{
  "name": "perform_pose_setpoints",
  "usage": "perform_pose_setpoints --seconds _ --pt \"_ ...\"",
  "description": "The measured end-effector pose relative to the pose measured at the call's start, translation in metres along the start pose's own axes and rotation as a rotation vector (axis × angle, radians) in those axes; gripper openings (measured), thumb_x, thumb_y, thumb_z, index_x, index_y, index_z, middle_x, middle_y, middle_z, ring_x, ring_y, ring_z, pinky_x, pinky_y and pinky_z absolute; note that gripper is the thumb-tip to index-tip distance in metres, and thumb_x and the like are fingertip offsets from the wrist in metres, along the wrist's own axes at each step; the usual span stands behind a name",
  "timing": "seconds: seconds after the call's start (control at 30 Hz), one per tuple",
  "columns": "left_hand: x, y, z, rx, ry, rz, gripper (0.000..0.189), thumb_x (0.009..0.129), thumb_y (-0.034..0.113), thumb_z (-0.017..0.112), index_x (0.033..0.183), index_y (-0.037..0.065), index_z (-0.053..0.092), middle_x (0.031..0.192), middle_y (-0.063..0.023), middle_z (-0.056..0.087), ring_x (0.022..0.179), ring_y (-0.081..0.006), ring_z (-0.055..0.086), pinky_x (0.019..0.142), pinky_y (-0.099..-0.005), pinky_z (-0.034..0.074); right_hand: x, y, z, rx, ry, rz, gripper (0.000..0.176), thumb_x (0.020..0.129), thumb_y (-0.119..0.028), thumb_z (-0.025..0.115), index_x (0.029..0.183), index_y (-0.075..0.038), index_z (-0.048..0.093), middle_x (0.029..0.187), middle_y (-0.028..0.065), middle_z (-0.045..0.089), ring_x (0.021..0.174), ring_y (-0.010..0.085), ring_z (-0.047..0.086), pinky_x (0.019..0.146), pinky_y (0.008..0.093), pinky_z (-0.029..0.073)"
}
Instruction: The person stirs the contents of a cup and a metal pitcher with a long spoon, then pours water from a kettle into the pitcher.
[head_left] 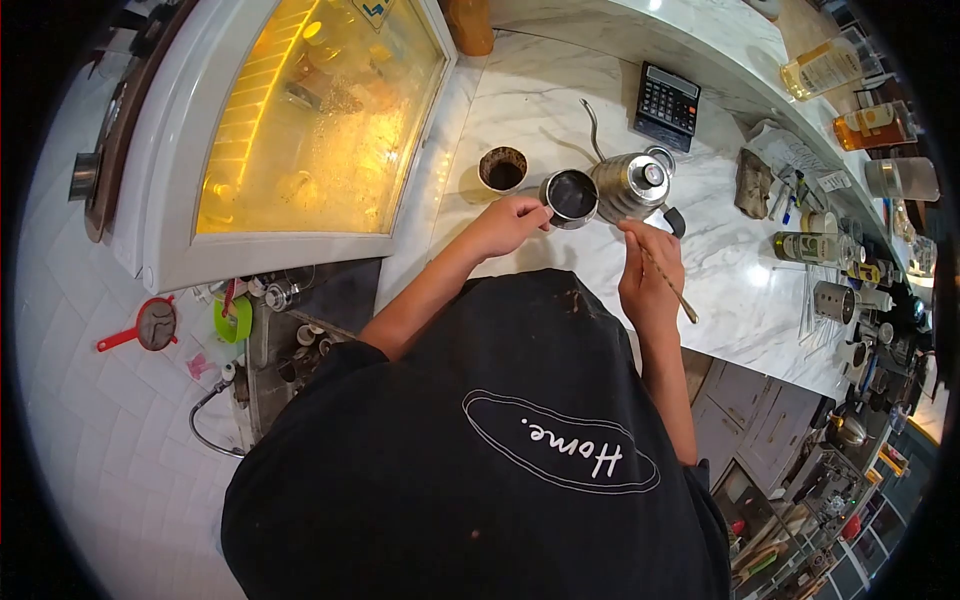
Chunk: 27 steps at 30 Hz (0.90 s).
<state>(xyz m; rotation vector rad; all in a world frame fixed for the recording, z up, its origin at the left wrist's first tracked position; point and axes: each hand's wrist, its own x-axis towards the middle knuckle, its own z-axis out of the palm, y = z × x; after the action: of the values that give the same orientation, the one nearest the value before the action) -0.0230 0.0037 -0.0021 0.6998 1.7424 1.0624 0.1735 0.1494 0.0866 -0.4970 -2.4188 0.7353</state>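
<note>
My left hand (512,226) pinches the near left side of a round metal cup (571,198) with dark contents. In my right hand (650,262), a thin twisted golden spoon (672,285) slants down toward the front; its upper part is hidden by the fingers. Just beyond that hand stands a steel gooseneck kettle (630,187), its lid on and its spout pointing away. A second cup (502,169), with dark grounds inside and on its rim, sits behind my left hand.
A calculator (668,105) lies at the back of the marble counter (560,80). On the left stands a lit glass-door fridge (320,130). Cloth (753,183), pens, a green-labelled bottle (808,248) and a metal canister (833,300) are on the right. Several bottles line the raised ledge.
</note>
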Motion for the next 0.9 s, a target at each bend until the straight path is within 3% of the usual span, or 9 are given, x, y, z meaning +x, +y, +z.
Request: perform_pose_setpoints --seconds 0.2,0.37,0.5,0.6,0.73,0.9 --pt "0.001 -0.001 0.001 0.035 0.030 -0.016 0.035 0.103 0.031 0.058 0.095 0.001 0.072 0.091 -0.0050 0.071 0.090 -0.0135 0.063 0.085 -0.0303 0.049 -0.005 -0.007 0.010 0.057 -0.006 -0.049 0.012 0.094 -0.001 0.064 0.105 -0.005 0.067 0.105 0.0112 0.072 0.102 0.0281 0.068 0.096 0.0441 0.046" --pt "0.002 -0.003 -0.001 0.036 0.011 0.006 0.033 0.103 0.030 0.058 0.095 0.001 0.073 0.091 -0.0052 0.071 0.090 -0.0138 0.064 0.086 -0.0303 0.049 -0.002 0.000 0.010 0.016 0.061 0.029 0.011 0.098 -0.002 0.060 0.105 -0.004 0.069 0.103 0.0110 0.073 0.094 0.0305 0.068 0.094 0.0410 0.049" --pt "0.004 -0.002 -0.002 0.041 0.006 0.003 0.033 0.103 0.030 0.058 0.094 0.001 0.072 0.091 -0.0053 0.071 0.091 -0.0140 0.064 0.087 -0.0301 0.049 -0.010 0.001 0.006 0.031 0.064 -0.023 0.012 0.098 -0.002 0.061 0.105 -0.004 0.069 0.104 0.0106 0.074 0.096 0.0305 0.068 0.093 0.0396 0.050" --pt "0.005 -0.005 -0.002 0.046 0.003 -0.016 0.033 0.103 0.030 0.058 0.095 0.000 0.071 0.091 -0.0054 0.071 0.091 -0.0139 0.064 0.087 -0.0302 0.049 -0.009 -0.007 0.012 0.096 0.037 -0.014 0.012 0.095 -0.002 0.064 0.107 -0.003 0.066 0.103 0.0132 0.072 0.097 0.0311 0.068 0.094 0.0435 0.048" --pt "0.006 -0.009 -0.001 0.033 0.003 -0.014 0.034 0.103 0.030 0.058 0.095 0.000 0.072 0.091 -0.0054 0.072 0.090 -0.0138 0.064 0.087 -0.0303 0.049 -0.007 -0.004 0.013 0.022 0.072 0.042 0.013 0.098 -0.002 0.061 0.106 -0.004 0.070 0.104 0.0111 0.074 0.097 0.0299 0.068 0.088 0.0375 0.052" --pt "0.008 -0.005 -0.003 0.015 -0.029 -0.012 0.033 0.103 0.030 0.058 0.094 0.001 0.072 0.091 -0.0056 0.072 0.090 -0.0140 0.064 0.086 -0.0302 0.050 -0.016 -0.004 0.006 0.027 0.079 0.053 0.012 0.099 -0.002 0.060 0.106 -0.003 0.070 0.104 0.0121 0.073 0.097 0.0302 0.068 0.090 0.0372 0.051"
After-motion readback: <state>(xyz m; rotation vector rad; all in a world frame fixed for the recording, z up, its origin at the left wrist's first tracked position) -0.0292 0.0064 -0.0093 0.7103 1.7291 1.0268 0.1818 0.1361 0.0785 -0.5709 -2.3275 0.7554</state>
